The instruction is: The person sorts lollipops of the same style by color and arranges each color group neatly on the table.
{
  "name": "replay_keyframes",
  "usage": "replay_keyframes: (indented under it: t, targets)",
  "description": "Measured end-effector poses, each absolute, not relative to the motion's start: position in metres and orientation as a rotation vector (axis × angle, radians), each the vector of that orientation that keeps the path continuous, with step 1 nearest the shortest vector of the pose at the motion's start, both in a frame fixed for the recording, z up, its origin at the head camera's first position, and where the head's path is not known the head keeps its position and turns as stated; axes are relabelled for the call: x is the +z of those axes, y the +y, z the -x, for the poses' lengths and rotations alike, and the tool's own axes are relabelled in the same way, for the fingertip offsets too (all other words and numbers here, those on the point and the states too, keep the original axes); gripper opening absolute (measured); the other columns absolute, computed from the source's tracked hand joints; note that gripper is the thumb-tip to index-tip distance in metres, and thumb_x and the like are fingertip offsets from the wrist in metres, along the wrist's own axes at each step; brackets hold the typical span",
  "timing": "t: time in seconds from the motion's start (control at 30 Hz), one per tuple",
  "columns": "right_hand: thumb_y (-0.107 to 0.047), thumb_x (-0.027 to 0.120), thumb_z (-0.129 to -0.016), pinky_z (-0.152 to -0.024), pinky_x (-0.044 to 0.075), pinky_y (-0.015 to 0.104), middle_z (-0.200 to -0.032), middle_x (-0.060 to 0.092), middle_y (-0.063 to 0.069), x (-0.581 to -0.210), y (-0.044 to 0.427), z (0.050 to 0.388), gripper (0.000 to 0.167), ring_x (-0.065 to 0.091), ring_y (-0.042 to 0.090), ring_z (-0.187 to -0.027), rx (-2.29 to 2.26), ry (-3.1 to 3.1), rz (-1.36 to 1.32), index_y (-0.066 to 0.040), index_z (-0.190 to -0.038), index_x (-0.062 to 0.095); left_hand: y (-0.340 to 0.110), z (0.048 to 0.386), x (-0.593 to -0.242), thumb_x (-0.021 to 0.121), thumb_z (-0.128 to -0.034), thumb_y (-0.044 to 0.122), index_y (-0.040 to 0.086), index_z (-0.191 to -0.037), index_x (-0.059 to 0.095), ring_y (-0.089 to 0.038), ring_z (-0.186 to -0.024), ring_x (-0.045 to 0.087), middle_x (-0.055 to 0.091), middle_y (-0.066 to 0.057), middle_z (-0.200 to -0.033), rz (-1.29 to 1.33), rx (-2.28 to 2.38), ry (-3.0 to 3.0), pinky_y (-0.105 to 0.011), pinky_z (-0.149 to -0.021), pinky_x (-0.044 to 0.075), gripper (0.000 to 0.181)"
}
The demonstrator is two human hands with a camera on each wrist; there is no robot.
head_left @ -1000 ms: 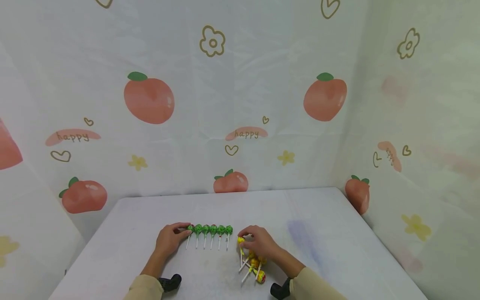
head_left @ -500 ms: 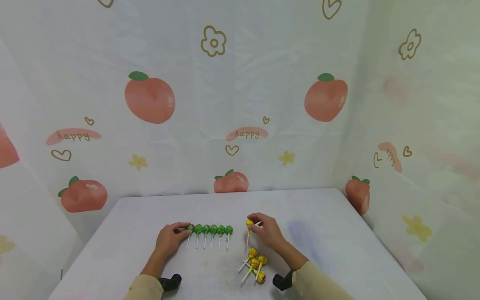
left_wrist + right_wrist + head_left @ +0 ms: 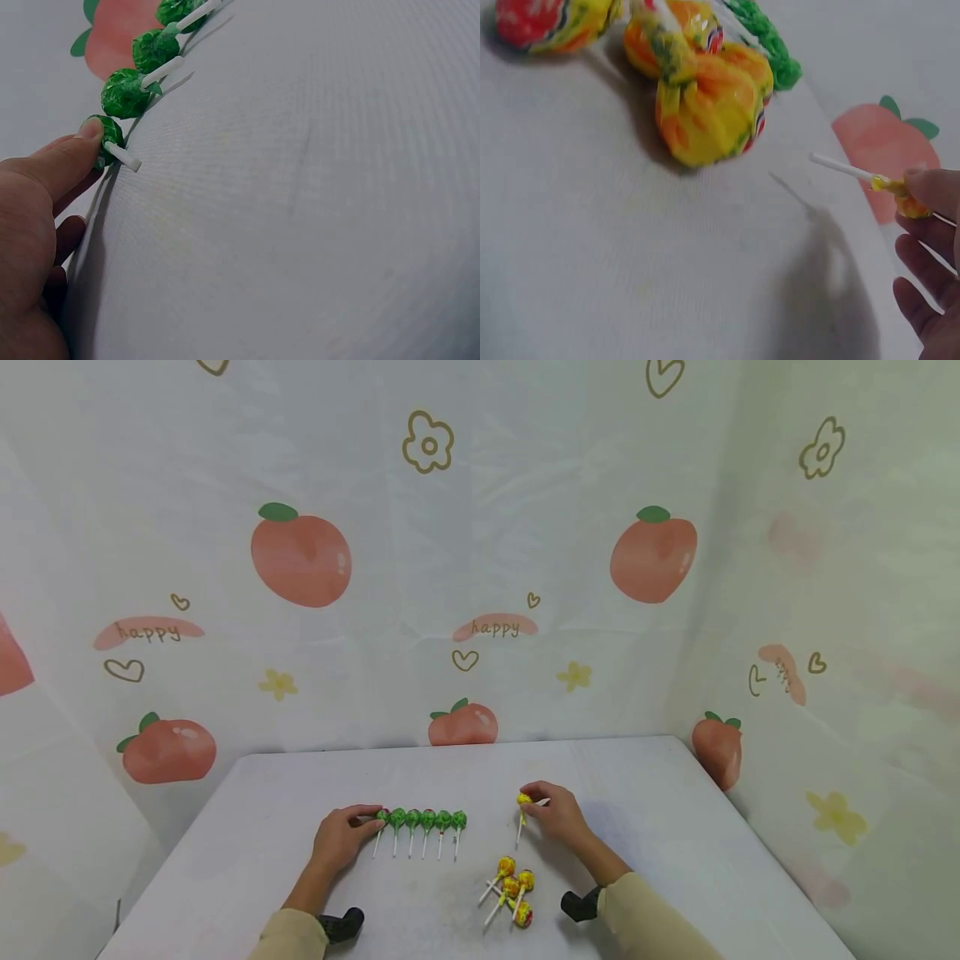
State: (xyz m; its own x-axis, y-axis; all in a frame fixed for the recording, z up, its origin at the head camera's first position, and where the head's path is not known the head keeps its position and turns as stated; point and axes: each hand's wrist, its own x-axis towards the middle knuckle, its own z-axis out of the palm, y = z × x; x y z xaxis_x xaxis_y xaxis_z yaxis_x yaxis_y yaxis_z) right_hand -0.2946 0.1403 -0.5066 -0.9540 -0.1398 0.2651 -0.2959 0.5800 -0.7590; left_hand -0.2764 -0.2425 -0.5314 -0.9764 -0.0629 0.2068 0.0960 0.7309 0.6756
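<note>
In the head view several green lollipops (image 3: 428,819) lie side by side in a row, sticks toward the person. My left hand (image 3: 340,838) pinches the head of the leftmost green lollipop (image 3: 112,135) between thumb and fingers. Over to the right, my right hand (image 3: 558,814) pinches a yellow lollipop (image 3: 913,205) by its wrapped head, its white stick pointing toward the person. The right wrist view shows a shadow below this stick, apart from it. Several other yellow lollipops (image 3: 510,886) lie in a loose pile nearer the person, sticks crossing.
Everything lies on a white table (image 3: 300,777). Behind it hangs a pale backdrop (image 3: 480,527) printed with peaches, hearts and flowers. A black wrist device (image 3: 341,926) sits at the left wrist, and another black device (image 3: 580,906) at the right.
My right hand has lifted one yellow lollipop away from the pile, carrying it farther back and then rightward. The left hand and the green row have stayed in place.
</note>
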Motion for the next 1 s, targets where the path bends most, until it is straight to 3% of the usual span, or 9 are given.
replay_keyframes:
  t: [0.5,1.0]
  targets:
    - [-0.007,0.076,-0.083,-0.069,0.046,0.032,-0.086,0.06,-0.002,-0.52,0.16,0.294,0.017,0.052,0.015,-0.078,1.307,-2.762,-0.3,-0.007,-0.099,0.07,-0.244,0.279,-0.534,0.077,-0.0831,0.021,0.012,-0.111,0.074,-0.016,-0.08,0.055,0.066,0.001,-0.091,0.038,-1.091,-2.705,-0.037,-0.073,0.043,0.029]
    - [-0.01,0.075,-0.085,-0.076,0.047,0.035,-0.092,0.063,-0.002,-0.523,0.164,0.29,0.019,0.056,0.015,-0.082,1.329,-2.805,-0.347,-0.007,-0.103,0.071,-0.244,0.277,-0.533,0.078,-0.083,0.021,0.012,-0.11,0.075,-0.017,-0.079,0.054,0.065,0.001,-0.088,0.037,-1.073,-2.71,-0.037,-0.072,0.043,0.029]
